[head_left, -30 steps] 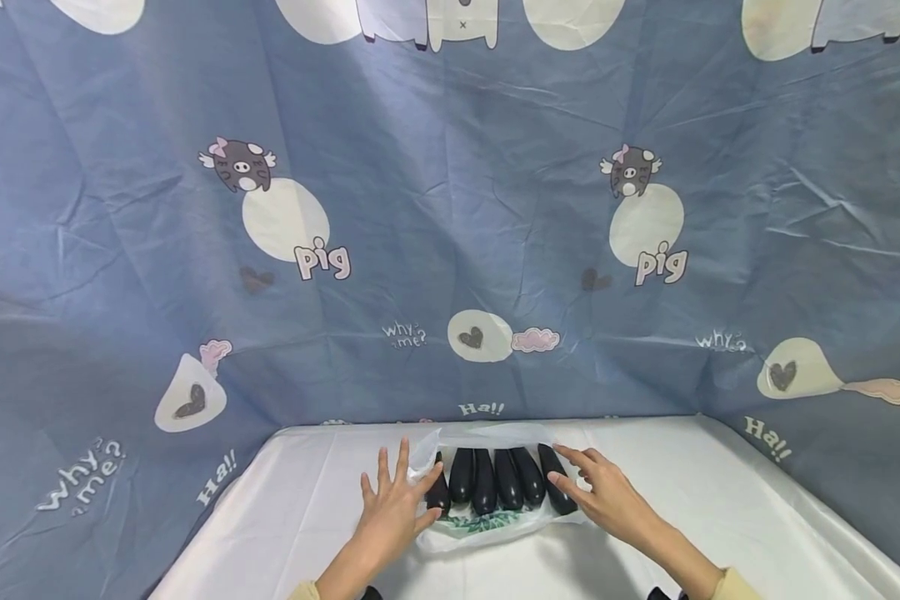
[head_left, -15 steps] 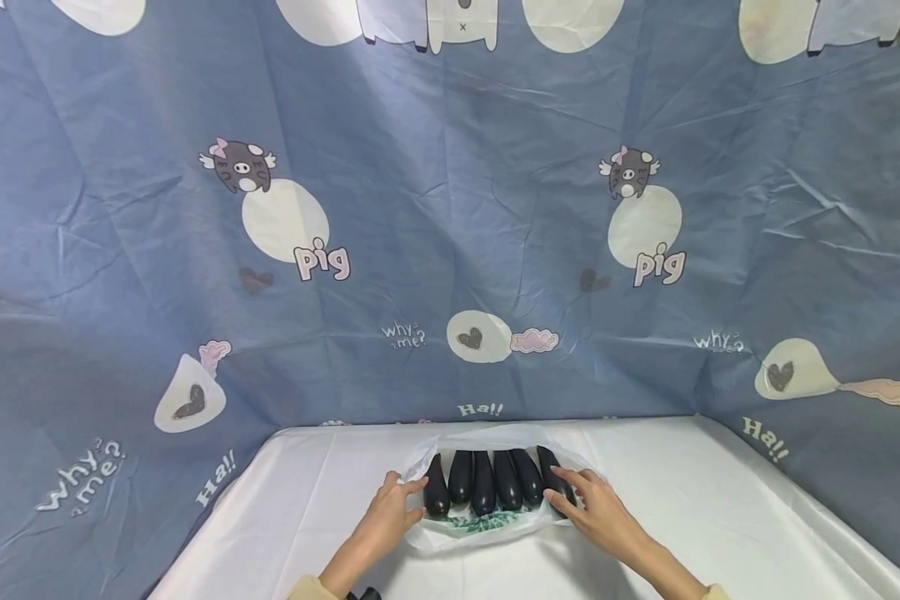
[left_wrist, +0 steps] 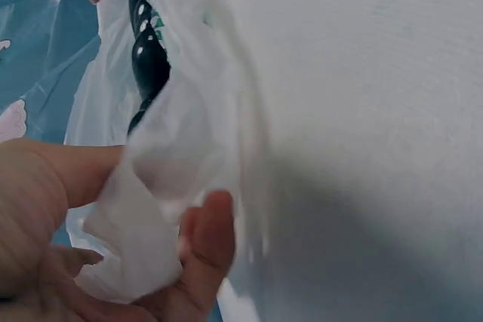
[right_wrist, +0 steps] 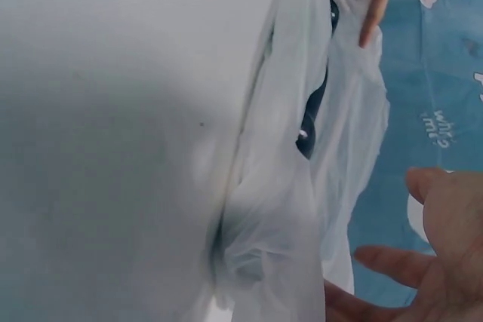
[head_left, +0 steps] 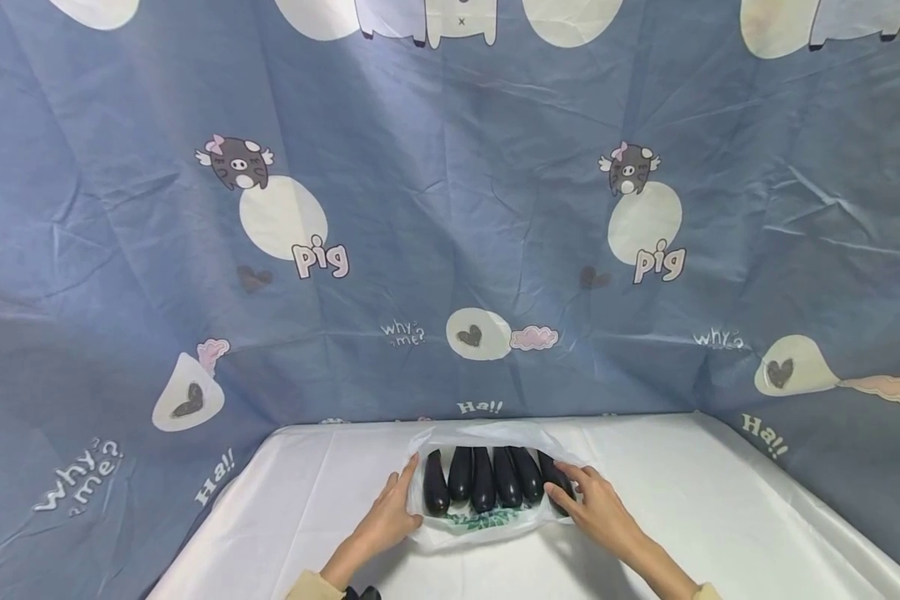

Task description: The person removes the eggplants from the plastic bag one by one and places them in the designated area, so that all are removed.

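Several glossy, dark eggplants (head_left: 483, 483) lie side by side in a white plastic bag (head_left: 457, 540), its mouth spread and a green print inside. My left hand (head_left: 385, 515) is at the bag's left edge; in the left wrist view its fingers (left_wrist: 207, 250) curl around the crumpled plastic (left_wrist: 162, 209). The right hand (head_left: 598, 510) reaches over the bag's right side, with thumb and fingers apart beside the rightmost eggplant (head_left: 556, 479). In the right wrist view its spread fingers (right_wrist: 396, 262) lie against or close to the plastic; contact is partly hidden.
A white cloth (head_left: 682, 500) covers the table under the bag. Behind and on both sides hangs a blue printed curtain (head_left: 390, 208). Part of a dark object (head_left: 367, 593) shows by the left wrist at the bottom edge.
My left hand went from spread fingers over the leftmost eggplant to the bag's left edge, uncovering that eggplant. The bag's mouth is wider. My right hand moved slightly and stays at the right side.
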